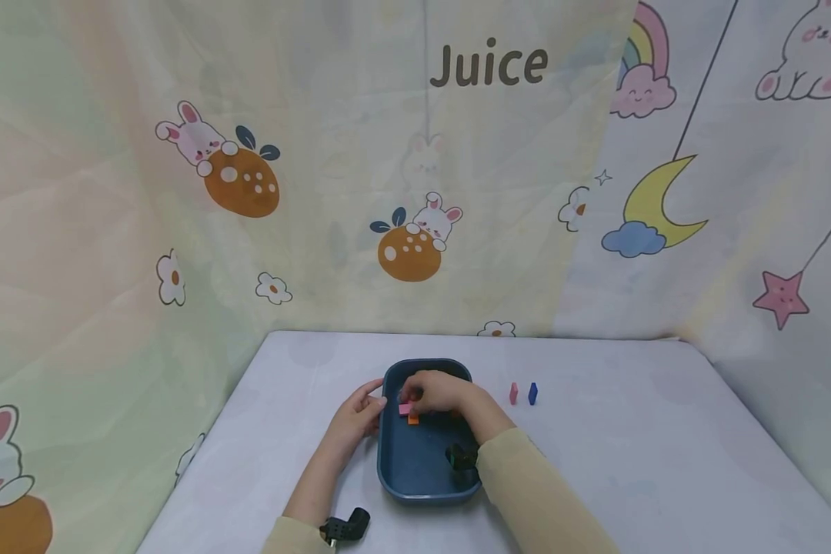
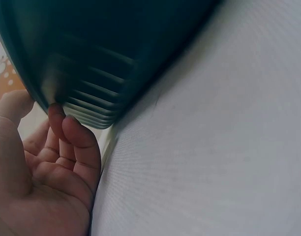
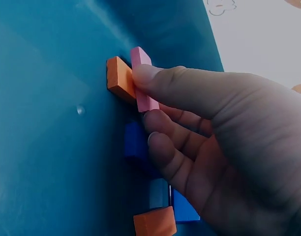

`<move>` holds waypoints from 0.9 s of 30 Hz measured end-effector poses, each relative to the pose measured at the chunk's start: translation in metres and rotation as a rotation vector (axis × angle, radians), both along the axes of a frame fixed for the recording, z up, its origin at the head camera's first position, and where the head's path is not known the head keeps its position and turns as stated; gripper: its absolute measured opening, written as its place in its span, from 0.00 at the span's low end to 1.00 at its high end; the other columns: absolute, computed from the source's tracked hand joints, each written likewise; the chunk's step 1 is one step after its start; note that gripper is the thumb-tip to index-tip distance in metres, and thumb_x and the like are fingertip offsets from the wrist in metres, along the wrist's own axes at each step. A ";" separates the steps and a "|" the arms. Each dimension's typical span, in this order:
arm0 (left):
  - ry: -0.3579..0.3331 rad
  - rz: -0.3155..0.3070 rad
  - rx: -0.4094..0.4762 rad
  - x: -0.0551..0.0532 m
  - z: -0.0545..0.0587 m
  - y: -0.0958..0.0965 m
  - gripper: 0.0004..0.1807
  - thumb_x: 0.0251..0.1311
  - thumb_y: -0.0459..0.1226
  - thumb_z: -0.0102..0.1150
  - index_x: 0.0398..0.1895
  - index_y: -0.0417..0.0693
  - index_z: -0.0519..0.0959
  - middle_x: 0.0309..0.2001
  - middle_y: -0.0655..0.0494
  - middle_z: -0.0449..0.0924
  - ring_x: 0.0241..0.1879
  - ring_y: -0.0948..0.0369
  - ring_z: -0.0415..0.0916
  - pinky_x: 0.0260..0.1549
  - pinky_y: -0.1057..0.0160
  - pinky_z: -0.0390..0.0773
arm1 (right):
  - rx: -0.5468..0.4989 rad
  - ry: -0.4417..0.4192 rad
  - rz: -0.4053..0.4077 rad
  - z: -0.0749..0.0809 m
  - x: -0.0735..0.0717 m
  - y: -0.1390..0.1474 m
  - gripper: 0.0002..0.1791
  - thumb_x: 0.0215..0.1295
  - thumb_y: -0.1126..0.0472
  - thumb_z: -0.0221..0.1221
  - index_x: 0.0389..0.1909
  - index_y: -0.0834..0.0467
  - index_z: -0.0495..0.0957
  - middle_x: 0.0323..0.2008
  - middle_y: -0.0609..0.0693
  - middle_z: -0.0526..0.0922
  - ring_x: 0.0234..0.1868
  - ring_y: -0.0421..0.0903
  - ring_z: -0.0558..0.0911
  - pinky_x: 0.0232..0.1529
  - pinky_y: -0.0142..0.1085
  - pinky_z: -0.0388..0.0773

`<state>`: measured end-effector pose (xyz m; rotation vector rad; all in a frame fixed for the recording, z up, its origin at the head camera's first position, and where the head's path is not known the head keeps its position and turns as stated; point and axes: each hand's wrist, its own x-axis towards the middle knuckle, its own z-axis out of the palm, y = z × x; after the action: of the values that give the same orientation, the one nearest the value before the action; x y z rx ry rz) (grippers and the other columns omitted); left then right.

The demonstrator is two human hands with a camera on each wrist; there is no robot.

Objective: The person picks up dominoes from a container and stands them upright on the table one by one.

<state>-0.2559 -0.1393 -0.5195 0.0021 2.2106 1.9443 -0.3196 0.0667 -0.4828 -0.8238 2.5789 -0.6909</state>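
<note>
A dark blue rectangular tray (image 1: 422, 469) lies on the table. My left hand (image 1: 357, 415) holds its left side, thumb at the rim and curled fingers against the outer wall (image 2: 96, 59). Inside the tray, my right hand (image 1: 438, 391) pinches a small pink block (image 3: 144, 88) between thumb and fingers. Right beside that block stands an orange block (image 3: 122, 78). Under the right fingers is a blue block (image 3: 135, 142), partly hidden. Lower in the right wrist view are another orange block (image 3: 155, 222) and a bright blue block (image 3: 185, 206).
To the right of the tray, a pink block (image 1: 514, 393) and a dark blue block (image 1: 533, 394) stand upright on the white tabletop (image 1: 630, 446). A printed cloth (image 1: 332, 192) hangs behind the table. Each wrist wears a black camera (image 1: 346, 527).
</note>
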 end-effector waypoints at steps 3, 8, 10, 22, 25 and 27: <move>-0.007 0.007 -0.001 0.000 0.000 0.000 0.24 0.58 0.52 0.55 0.60 0.71 0.66 0.42 0.50 0.78 0.36 0.54 0.79 0.37 0.61 0.78 | 0.018 0.030 0.009 0.000 0.001 -0.001 0.08 0.55 0.53 0.63 0.37 0.42 0.79 0.31 0.40 0.76 0.31 0.40 0.75 0.31 0.32 0.73; 0.008 0.004 0.007 0.000 -0.002 0.000 0.25 0.58 0.52 0.55 0.60 0.69 0.66 0.42 0.49 0.78 0.35 0.54 0.79 0.36 0.61 0.78 | 0.038 0.054 0.019 0.001 0.003 -0.001 0.05 0.56 0.53 0.62 0.34 0.42 0.78 0.30 0.41 0.75 0.31 0.40 0.74 0.30 0.32 0.73; 0.011 0.003 0.010 0.000 -0.002 -0.001 0.25 0.58 0.52 0.55 0.60 0.69 0.66 0.42 0.49 0.78 0.35 0.54 0.79 0.36 0.60 0.78 | 0.042 0.062 0.020 0.001 0.004 -0.001 0.05 0.55 0.52 0.62 0.33 0.42 0.78 0.29 0.41 0.75 0.30 0.40 0.73 0.30 0.32 0.72; -0.006 -0.023 0.031 -0.003 -0.004 -0.003 0.27 0.59 0.50 0.55 0.62 0.65 0.65 0.43 0.48 0.78 0.34 0.55 0.79 0.36 0.61 0.78 | 0.022 0.067 0.020 0.004 0.005 0.000 0.07 0.57 0.46 0.60 0.34 0.43 0.77 0.28 0.40 0.76 0.31 0.41 0.75 0.29 0.34 0.72; -0.007 -0.033 0.030 -0.003 -0.003 -0.003 0.27 0.61 0.48 0.53 0.64 0.63 0.63 0.44 0.46 0.77 0.34 0.55 0.79 0.36 0.61 0.78 | 0.015 0.069 0.026 0.005 0.005 0.001 0.08 0.57 0.47 0.60 0.34 0.43 0.77 0.28 0.40 0.76 0.30 0.40 0.74 0.29 0.33 0.72; -0.007 -0.032 0.024 -0.003 -0.002 -0.003 0.27 0.61 0.49 0.53 0.64 0.63 0.63 0.44 0.46 0.77 0.34 0.56 0.79 0.36 0.61 0.78 | 0.014 0.072 0.031 0.006 0.004 0.001 0.08 0.58 0.46 0.60 0.35 0.43 0.77 0.28 0.40 0.76 0.31 0.39 0.74 0.29 0.32 0.72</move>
<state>-0.2587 -0.1421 -0.5219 0.0337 2.1690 1.9515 -0.3154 0.0675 -0.4772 -0.8980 2.6259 -0.6443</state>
